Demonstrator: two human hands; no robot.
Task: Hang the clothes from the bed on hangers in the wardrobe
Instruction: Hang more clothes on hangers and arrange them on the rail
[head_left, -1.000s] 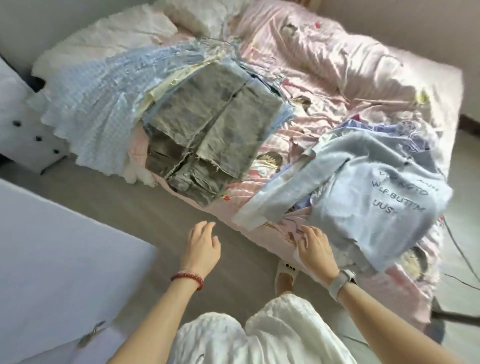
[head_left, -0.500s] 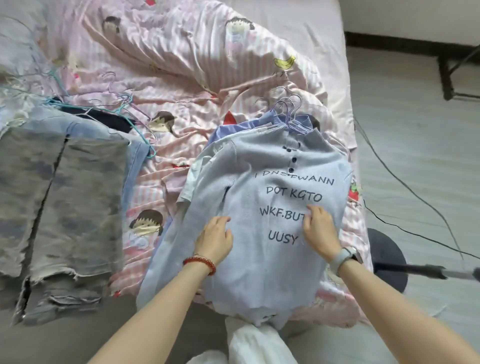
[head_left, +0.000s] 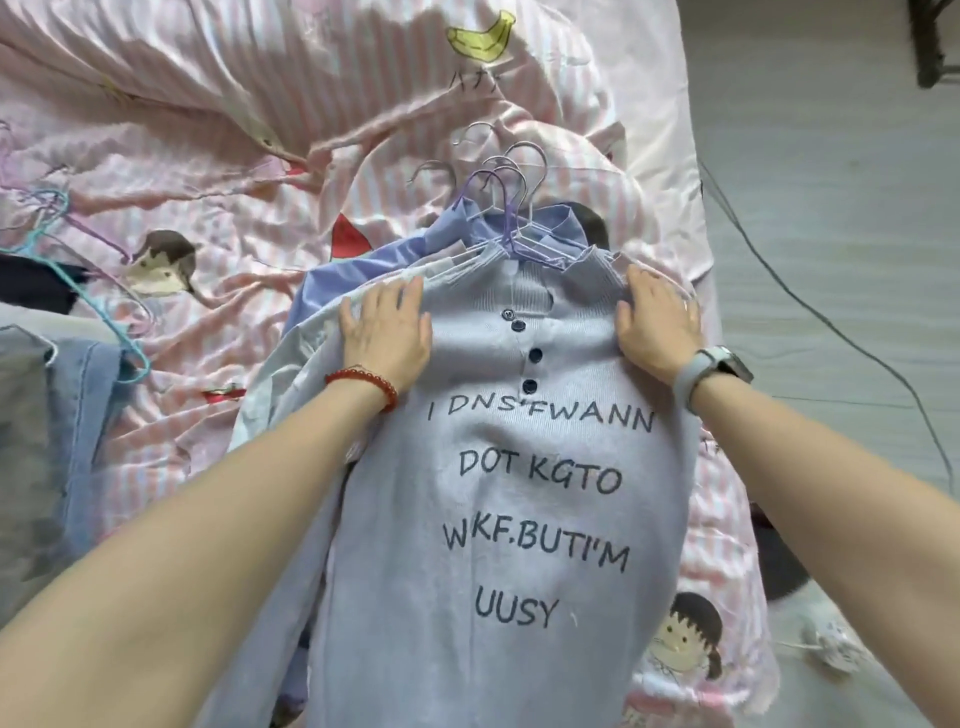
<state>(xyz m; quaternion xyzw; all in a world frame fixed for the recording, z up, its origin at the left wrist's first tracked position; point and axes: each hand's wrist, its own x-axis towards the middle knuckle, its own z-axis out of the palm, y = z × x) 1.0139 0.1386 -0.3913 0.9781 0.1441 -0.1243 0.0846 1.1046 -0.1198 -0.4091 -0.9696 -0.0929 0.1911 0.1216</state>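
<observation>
A pale lavender knit top (head_left: 519, 519) with dark buttons and black lettering lies on top of a stack of garments on the bed. Several wire hangers (head_left: 498, 197) stick out above its collar, their hooks bunched together. A blue shirt (head_left: 363, 265) lies under it. My left hand (head_left: 387, 325) lies flat with straight fingers on the top's left shoulder. My right hand (head_left: 657, 322) rests on the right shoulder, its fingers bent over the shoulder edge.
The pink striped cartoon bed cover (head_left: 260, 130) spreads all around. At the left lie jeans (head_left: 78, 415) on more hangers (head_left: 104, 322), one of them turquoise. Grey floor with a black cable (head_left: 831, 322) runs along the bed's right side.
Both hands slid from the top's chest up to its shoulders. The view moved closer over the stack.
</observation>
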